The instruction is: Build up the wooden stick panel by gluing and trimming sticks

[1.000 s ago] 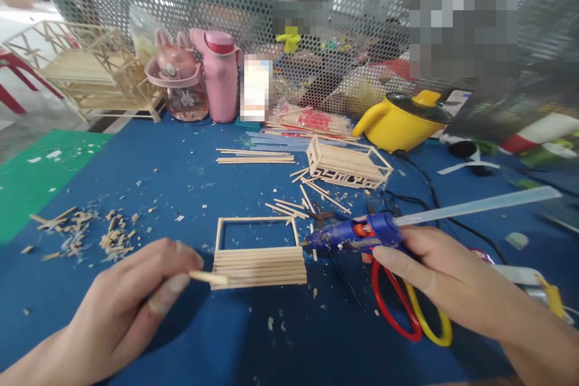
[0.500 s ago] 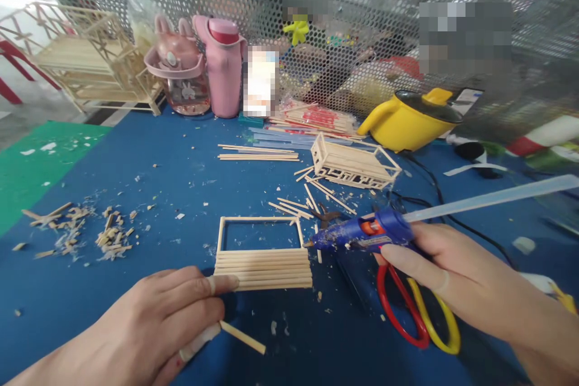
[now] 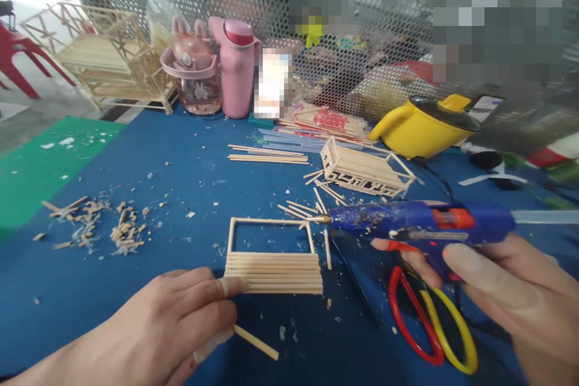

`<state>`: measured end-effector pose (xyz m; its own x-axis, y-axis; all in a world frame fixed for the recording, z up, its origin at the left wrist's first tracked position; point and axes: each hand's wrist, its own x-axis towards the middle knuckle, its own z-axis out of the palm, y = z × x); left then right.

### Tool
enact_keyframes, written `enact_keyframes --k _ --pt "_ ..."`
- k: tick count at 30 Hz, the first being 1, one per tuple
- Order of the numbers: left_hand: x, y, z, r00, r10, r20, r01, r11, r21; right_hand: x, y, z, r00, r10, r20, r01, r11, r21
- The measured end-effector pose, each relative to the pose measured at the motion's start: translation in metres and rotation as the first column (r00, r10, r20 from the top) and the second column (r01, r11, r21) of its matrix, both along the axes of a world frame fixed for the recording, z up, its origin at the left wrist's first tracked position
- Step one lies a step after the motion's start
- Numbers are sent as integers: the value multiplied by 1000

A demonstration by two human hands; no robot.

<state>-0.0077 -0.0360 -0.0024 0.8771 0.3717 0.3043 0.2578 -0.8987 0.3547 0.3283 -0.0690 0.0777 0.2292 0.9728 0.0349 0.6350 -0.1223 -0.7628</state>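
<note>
My left hand rests on the blue table, its index fingertip touching the left end of a flat panel of wooden sticks. A short wooden stick is tucked between its lower fingers and juts out to the right. My right hand grips a blue hot glue gun, finger on the red trigger. The gun lies nearly level, and its brass nozzle points left at the upper right corner of the stick frame. A clear glue stick juts out of its back.
Red and yellow scissors lie under my right hand. Behind are a small stick crate, loose sticks, a yellow pot, a pink bottle, a pink rabbit cup, a large stick model and wood scraps.
My left hand dropped from holding the short stick at the panel's edge to pressing a fingertip on the panel, stick tucked lower. The glue gun rose closer to the camera and levelled out.
</note>
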Motion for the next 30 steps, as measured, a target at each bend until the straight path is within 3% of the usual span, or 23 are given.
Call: enact_keyframes --k 2,4,8,11,17,30 --pt "1 0 1 1000 16 19 -15 999 -33 -16 4 -5 971 114 -210 -115 993 6" --pt "3 -1 3 999 28 30 -26 997 -67 -30 9 -12 929 219 -297 -235 972 -19" --pt "5 0 8 1000 19 -22 -22 993 -117 -50 23 -28 903 410 -127 -425 895 -137" --pt "5 0 10 999 15 -42 -20 993 -115 -57 33 -33 859 512 -6 -507 848 -155" --pt "2 2 8 999 4 -43 -8 994 -110 -62 44 -32 827 545 137 -519 834 -186" --pt "1 3 8 999 4 -42 -10 992 -128 -64 46 -36 833 539 124 -522 840 -145"
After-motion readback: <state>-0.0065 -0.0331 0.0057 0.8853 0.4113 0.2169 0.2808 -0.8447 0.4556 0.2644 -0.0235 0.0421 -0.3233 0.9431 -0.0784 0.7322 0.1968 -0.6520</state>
